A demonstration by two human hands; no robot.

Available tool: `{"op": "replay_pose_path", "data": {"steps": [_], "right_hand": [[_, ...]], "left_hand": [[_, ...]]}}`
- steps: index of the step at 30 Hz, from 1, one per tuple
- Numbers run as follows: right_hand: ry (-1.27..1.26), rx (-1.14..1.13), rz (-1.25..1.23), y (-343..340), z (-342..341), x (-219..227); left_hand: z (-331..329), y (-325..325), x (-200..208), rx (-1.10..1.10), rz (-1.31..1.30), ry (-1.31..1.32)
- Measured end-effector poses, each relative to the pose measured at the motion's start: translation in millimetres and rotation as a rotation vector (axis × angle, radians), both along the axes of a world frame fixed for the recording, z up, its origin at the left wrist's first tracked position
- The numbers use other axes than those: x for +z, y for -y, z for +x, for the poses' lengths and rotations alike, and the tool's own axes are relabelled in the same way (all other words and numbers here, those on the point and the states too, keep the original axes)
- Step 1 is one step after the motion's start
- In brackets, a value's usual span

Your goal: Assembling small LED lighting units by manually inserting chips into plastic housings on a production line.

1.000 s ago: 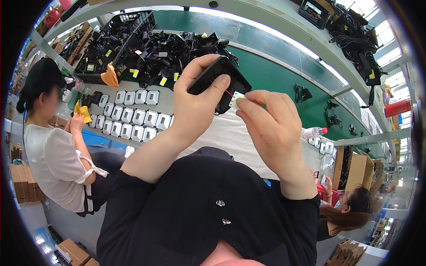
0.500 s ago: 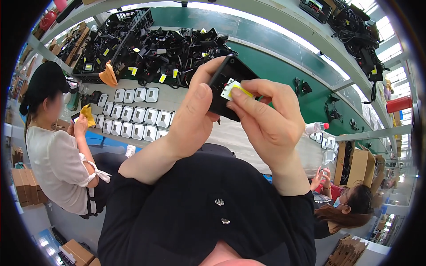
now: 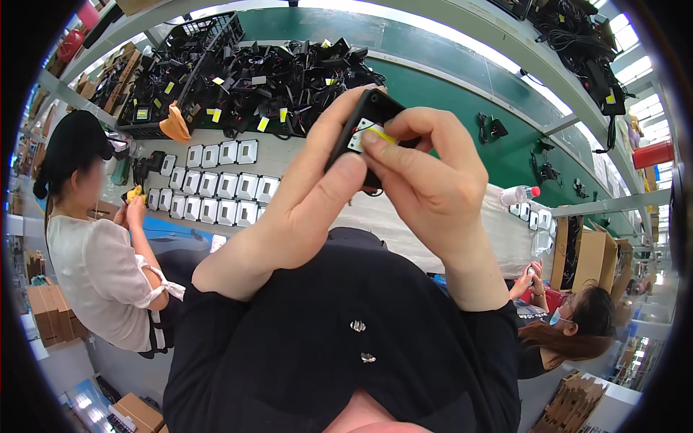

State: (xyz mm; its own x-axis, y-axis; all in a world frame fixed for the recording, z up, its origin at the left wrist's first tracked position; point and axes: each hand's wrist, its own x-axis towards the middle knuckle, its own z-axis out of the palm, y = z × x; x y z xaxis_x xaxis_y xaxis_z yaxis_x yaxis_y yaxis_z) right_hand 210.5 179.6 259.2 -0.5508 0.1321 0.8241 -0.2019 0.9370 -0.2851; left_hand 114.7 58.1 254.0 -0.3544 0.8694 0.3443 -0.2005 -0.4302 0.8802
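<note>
A white-and-yellow plate (image 3: 359, 138) is held at the open side of a black case (image 3: 384, 110), above the bench (image 3: 404, 239). The plate is pinched by thumb and fingers of the right hand (image 3: 437, 177); the case is gripped by the left hand (image 3: 307, 195). Seating of the plate appears to be in hand; a flat, steady press, with the case kept firm, seems called for. Beyond, white frames (image 3: 226, 186) are ranged in rows and black units (image 3: 278, 90) are heaped.

An orange cloth (image 3: 175, 124) and red-capped bottle (image 3: 517, 195) sit well apart.
</note>
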Motion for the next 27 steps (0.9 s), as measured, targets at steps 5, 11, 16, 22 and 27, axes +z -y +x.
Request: {"op": "replay_pose_path", "data": {"steps": [5, 11, 16, 22, 27], "right_hand": [[0.165, -0.056, 0.020, 10, 12, 7], [-0.035, 0.074, -0.142, 4, 17, -3], [-0.053, -0.216, 0.182, 0, 11, -2], [-0.075, -0.284, 0.263, -3, 9, -6], [0.003, -0.216, 0.252, -6, 11, 10]], "left_hand": [[-6, -3, -6, 0.151, -0.011, -0.075], [-3, -9, -13, 0.196, 0.083, -0.094], [4, -11, -12, 0.299, 0.035, -0.273], [7, -14, -13, 0.280, 0.022, -0.320], [6, -11, -16, 0.340, 0.014, -0.319]]}}
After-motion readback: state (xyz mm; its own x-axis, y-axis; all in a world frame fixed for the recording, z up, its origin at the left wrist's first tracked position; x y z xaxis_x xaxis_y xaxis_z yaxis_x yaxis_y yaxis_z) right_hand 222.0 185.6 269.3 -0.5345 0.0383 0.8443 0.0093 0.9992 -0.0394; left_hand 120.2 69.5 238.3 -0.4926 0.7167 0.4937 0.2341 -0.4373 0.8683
